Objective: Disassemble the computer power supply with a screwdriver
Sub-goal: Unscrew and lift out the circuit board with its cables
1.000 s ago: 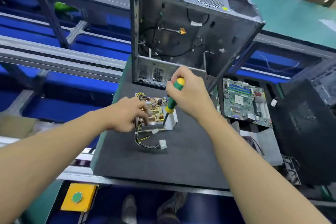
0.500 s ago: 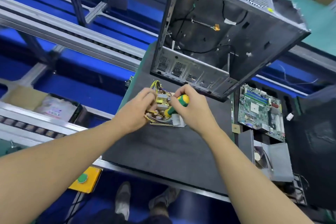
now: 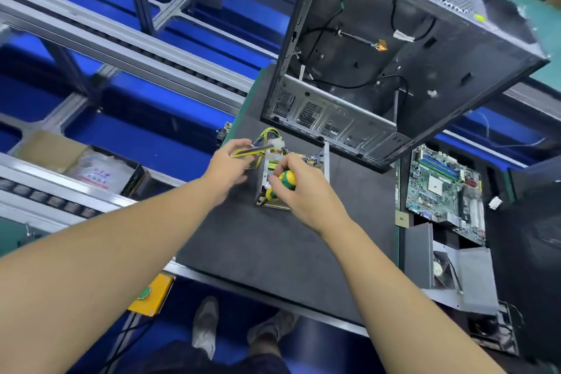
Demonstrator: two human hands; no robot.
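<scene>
Shaft and tip of the green-and-yellow-handled screwdriver [image 3: 287, 181] are hidden beneath the right hand [image 3: 303, 196], fingers clamped on its handle. The open grey metal power supply [image 3: 274, 160], board partly covered, is seen on the dark bench [image 3: 273, 252] just before the grey computer case [image 3: 394, 55]. Yellow-black wires [image 3: 267, 134] are pinched by the left hand [image 3: 226, 167].

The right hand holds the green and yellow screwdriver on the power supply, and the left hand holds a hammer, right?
No, the left hand holds no hammer: it grips the yellow and black wires of the power supply, as the head view shows. The right hand does hold the green and yellow screwdriver on the power supply.
</scene>
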